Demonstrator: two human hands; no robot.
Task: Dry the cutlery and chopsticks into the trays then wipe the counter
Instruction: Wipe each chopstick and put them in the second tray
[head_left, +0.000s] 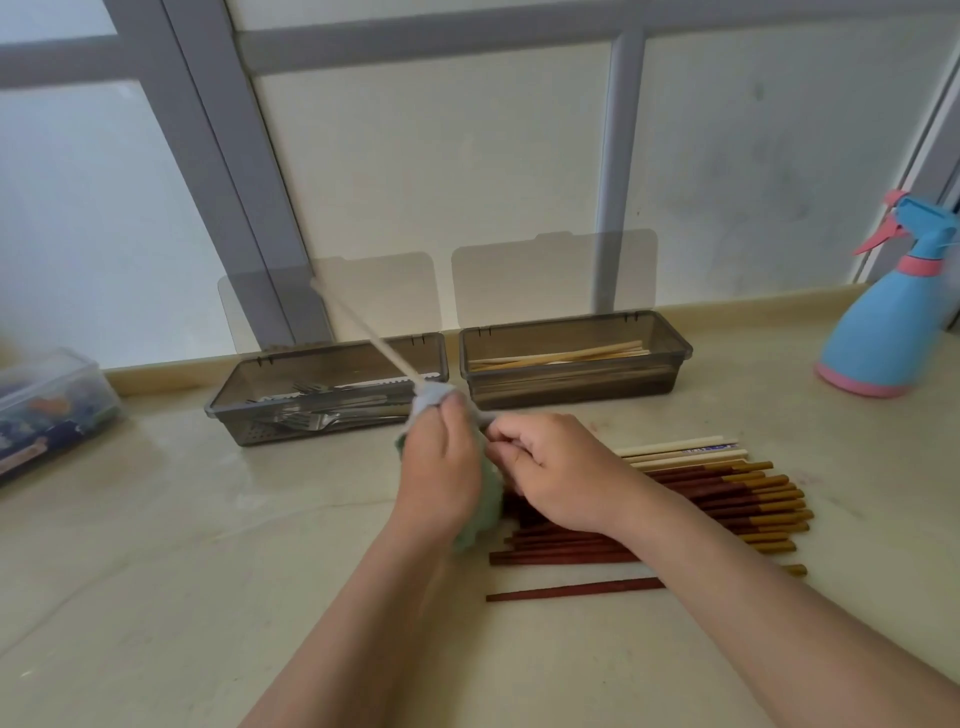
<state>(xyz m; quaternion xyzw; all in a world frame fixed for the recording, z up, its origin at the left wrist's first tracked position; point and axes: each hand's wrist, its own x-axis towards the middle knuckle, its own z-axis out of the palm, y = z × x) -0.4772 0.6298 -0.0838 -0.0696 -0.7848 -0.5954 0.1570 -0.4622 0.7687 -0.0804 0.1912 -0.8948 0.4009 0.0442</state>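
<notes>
My left hand (439, 462) grips a green and grey cloth (480, 512) wrapped round a pale chopstick (363, 332) that slants up to the far left. My right hand (558, 467) pinches the chopstick's near end beside the cloth. Several red-brown chopsticks with golden tops (727, 499) and a few pale ones (680, 449) lie on the counter under and right of my right hand. A grey tray (228, 402) holds forks and other cutlery (317, 413). The right grey tray (680, 353) holds several pale chopsticks (561, 358).
A blue and pink spray bottle (883, 322) stands at the far right. A clear lidded box (52, 410) sits at the left edge. Both trays' lids (550, 275) stand open against the window wall. The beige counter (208, 571) spreads in front.
</notes>
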